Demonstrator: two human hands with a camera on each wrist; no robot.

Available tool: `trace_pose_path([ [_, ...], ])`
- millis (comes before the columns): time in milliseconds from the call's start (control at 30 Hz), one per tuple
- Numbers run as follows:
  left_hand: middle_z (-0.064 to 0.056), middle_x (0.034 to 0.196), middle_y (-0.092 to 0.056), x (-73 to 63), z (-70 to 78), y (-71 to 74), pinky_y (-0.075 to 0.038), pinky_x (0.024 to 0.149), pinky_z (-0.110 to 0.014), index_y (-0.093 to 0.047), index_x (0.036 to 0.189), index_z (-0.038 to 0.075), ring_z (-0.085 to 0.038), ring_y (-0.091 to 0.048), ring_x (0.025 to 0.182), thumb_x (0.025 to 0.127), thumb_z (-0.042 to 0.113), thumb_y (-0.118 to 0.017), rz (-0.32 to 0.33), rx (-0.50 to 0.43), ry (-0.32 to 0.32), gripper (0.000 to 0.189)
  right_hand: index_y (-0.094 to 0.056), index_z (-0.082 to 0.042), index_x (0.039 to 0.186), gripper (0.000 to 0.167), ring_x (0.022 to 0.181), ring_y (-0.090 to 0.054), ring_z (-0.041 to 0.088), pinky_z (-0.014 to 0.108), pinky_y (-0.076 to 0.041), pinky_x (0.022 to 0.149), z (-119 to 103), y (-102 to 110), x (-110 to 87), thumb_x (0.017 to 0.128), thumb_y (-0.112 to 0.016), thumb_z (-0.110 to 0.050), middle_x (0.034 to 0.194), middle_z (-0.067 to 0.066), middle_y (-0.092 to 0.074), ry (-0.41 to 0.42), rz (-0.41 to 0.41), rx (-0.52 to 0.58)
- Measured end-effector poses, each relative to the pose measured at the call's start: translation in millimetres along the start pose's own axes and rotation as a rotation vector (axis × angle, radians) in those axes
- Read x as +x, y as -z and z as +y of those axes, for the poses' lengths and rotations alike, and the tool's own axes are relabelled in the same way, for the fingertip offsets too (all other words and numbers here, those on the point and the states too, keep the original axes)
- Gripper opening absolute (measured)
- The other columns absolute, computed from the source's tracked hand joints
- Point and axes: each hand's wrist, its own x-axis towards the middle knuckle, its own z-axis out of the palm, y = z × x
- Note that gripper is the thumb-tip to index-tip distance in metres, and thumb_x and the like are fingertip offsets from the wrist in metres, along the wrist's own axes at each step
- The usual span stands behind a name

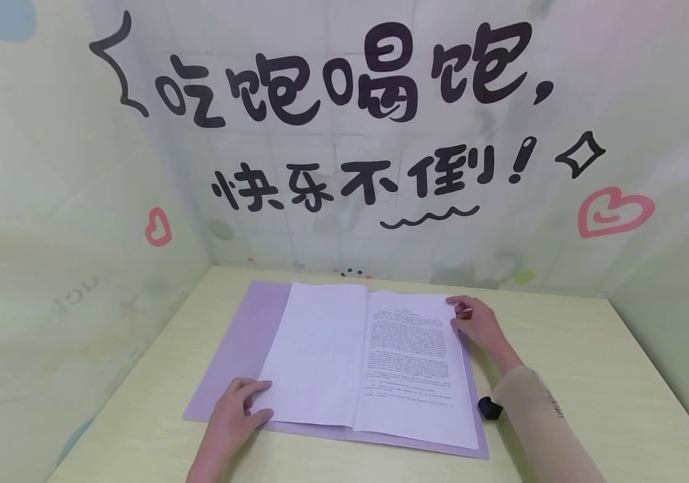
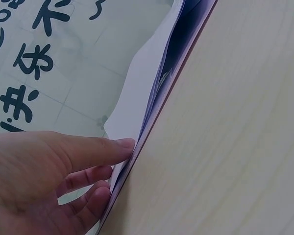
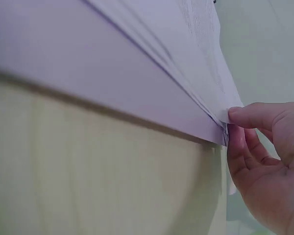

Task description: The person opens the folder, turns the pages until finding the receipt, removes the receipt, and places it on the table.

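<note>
Purple folder (image 1: 238, 342) open, hands (image 1: 234, 412) (image 1: 480, 326) touching pages (image 1: 320, 349)

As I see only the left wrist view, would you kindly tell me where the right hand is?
Observer: The right hand pinches the right page near its far outer corner.

Operator: Thank you; is that page blank or printed?

Observer: It is printed, with lines of small dark text.

Operator: And is anything lying beside the folder?

Observer: Yes, a small black object is on the table, just right of the folder.
</note>
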Motion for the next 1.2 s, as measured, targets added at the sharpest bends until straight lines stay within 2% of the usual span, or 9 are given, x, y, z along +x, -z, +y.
trace_pose_path([
  [133,-0.010,0.119,-0.059,-0.2,-0.2,0.6,-0.041,0.066,-0.020,-0.070,0.120,0.008,-0.009,-0.046,0.079,0.076,0.011,-0.081,0.000,-0.008,0.005,0.045,-0.061,-0.002,0.129,0.042,0.101,-0.064,0.029,0.021,-0.052,0.076,-1,3,2.8,0.087,-0.066,0.001,0.116,0.023,-0.062,-0.013,0.007,0.054],
  [267,-0.010,0.118,-0.059,-0.3,-0.7,0.5,-0.040,0.066,-0.020,-0.070,0.119,0.008,-0.010,-0.046,0.080,0.076,0.011,-0.081,0.004,-0.011,0.002,0.045,-0.065,-0.002,0.125,0.038,0.097,-0.063,0.023,0.016,-0.051,0.073,-3,5,3.4,0.087,-0.068,0.001,0.116,0.023,-0.065,-0.037,0.004,0.119],
  [433,-0.009,0.117,-0.060,-0.5,-1.3,-0.2,-0.040,0.067,-0.020,-0.071,0.118,0.008,-0.010,-0.046,0.080,0.075,0.010,-0.082,0.009,-0.015,0.002,0.045,-0.067,-0.003,0.121,0.032,0.090,-0.061,0.019,0.018,-0.050,0.070,-9,11,1.9,0.089,-0.068,-0.003,0.110,0.021,-0.069,-0.042,-0.040,0.100],
  [767,-0.010,0.118,-0.060,-2.3,0.6,-0.3,-0.041,0.068,-0.020,-0.071,0.118,0.008,-0.010,-0.047,0.080,0.075,0.009,-0.081,0.015,-0.021,0.006,0.044,-0.069,-0.002,0.120,0.030,0.095,-0.062,0.020,0.020,-0.049,0.072,-18,39,9.5,0.090,-0.068,-0.008,0.110,0.021,-0.071,0.129,-0.103,0.014],
  [1033,-0.009,0.117,-0.062,-3.6,-0.3,-1.7,-0.043,0.069,-0.020,-0.072,0.116,0.009,-0.010,-0.048,0.080,0.075,0.010,-0.082,0.031,-0.005,-0.004,0.042,-0.067,-0.004,0.124,0.034,0.102,-0.062,0.025,0.028,-0.048,0.084,-51,62,22.7,0.093,-0.067,-0.018,0.116,0.019,-0.070,0.175,-0.194,-0.028],
  [1200,-0.009,0.116,-0.063,-5.0,0.8,-1.4,-0.043,0.070,-0.022,-0.073,0.114,0.009,-0.010,-0.049,0.079,0.076,0.011,-0.081,0.038,0.022,-0.001,0.040,-0.067,-0.005,0.125,0.035,0.101,-0.061,0.023,0.028,-0.050,0.085,-77,71,31.1,0.094,-0.066,-0.021,0.117,0.017,-0.070,0.227,-0.237,-0.032],
])
